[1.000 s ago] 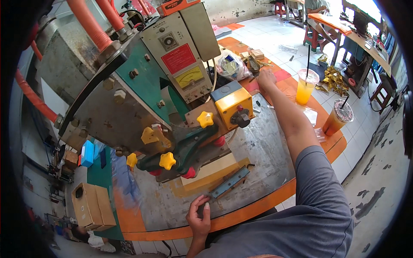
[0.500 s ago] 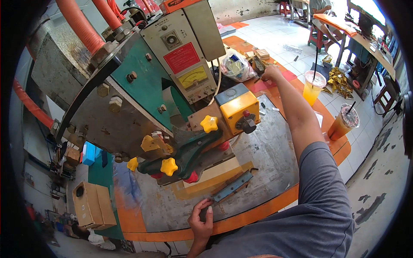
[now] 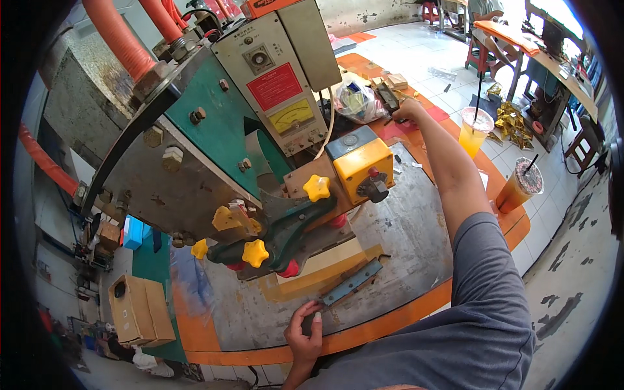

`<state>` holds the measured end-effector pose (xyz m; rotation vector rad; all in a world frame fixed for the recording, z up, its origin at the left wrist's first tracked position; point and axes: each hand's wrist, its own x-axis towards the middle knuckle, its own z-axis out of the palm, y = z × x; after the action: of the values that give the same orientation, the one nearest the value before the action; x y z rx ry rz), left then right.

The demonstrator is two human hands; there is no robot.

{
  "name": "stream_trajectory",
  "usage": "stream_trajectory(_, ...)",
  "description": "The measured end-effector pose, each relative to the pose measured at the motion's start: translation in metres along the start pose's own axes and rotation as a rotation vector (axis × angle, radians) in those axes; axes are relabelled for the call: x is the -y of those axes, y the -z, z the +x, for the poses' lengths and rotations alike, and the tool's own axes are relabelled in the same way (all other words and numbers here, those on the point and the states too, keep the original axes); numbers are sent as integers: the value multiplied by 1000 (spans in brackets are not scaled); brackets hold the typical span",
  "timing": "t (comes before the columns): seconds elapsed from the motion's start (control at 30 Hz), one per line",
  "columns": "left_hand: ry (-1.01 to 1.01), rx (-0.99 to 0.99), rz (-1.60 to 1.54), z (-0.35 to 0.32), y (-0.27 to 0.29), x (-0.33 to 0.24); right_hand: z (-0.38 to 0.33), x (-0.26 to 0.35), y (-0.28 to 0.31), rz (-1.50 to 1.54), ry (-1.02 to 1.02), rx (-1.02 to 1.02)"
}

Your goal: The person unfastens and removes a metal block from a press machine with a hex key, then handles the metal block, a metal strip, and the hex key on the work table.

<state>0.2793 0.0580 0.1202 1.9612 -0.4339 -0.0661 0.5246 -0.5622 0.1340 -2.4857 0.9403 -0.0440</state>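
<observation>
We cannot tell what, if anything, the right hand (image 3: 408, 112) grips across the desk (image 3: 403, 308); its fingertips are too small. The pale board (image 3: 325, 260) disappears beneath the machine (image 3: 188, 188). The top edge cuts off the orange hoses (image 3: 116, 39) and a seated person's head.

The person's T-shirt (image 3: 422, 357) is plain dark-grey fabric; well back from the bare fingers (image 3: 398, 116) of the right hand (image 3: 409, 110), its loose, creased short sleeve (image 3: 484, 260) ends near the elbow (image 3: 458, 207).
</observation>
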Motion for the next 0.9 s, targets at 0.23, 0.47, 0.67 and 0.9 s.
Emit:
stream_trajectory(0.23,-32,26,9,3,-2,-1,14,-24,-13,-54,144,-305)
stream_trajectory(0.47,-19,-1,-15,-2,1,1,18,-12,-20,219,-72,-163)
stream_trajectory(0.67,-56,25,-39,1,-2,0,49,-49,-31,166,-96,-384)
stream_trajectory(0.9,-41,-14,-47,-3,4,3,18,-23,-40,528,-58,-460)
